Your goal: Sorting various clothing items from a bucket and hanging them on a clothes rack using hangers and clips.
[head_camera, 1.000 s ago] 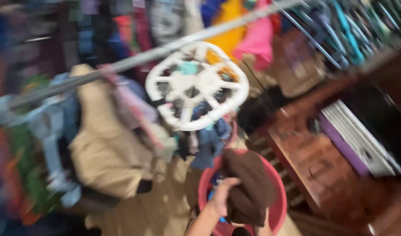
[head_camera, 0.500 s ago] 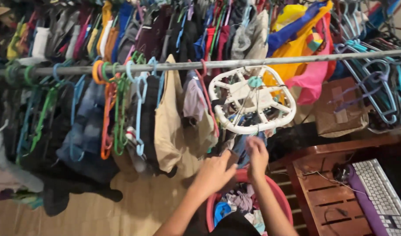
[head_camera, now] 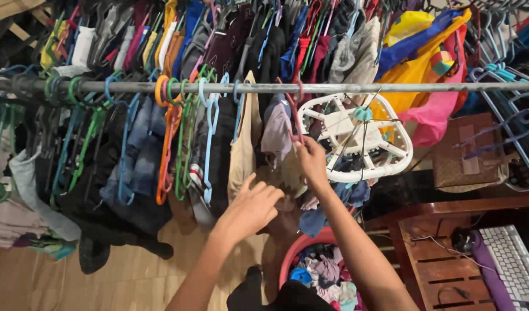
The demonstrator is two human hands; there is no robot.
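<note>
Metal rail [head_camera: 333, 87]: grey pole, goes side to side across the top, packed w/ hangers & clothes.
Right hand [head_camera: 310, 161]: up high, fingers pinched shut on a pink hanger [head_camera: 292, 112] that hooks over the rail, just left of the white round clip dryer.
Left hand [head_camera: 250, 210]: lower down, fingers spread wide, holds nothing. It is right by the tan cloth; can't tell if it touches.
Tan cloth [head_camera: 241, 155]: hangs from the rail, btw. the dark clothes on the left & the pink hanger.
Purple-grey cloth [head_camera: 278, 129]: small, hangs just left of the right hand, close to the pink hanger.
White clip dryer [head_camera: 356, 138]: round plastic frame w/ spokes, hangs from the rail by a teal hook, just right of the right hand. Blue bits of cloth hang under it.
Pink tub [head_camera: 293, 253]: on the floor, below both arms, full of mixed small clothes.
Hangers on left [head_camera: 184, 132]: orange, green & blue ones, bunched close on the rail.
Counter [head_camera: 431, 253]: brown wood, bottom right, w/ a white keyboard [head_camera: 512, 262] on it.
Floor [head_camera: 120, 282]: light wood.
</note>
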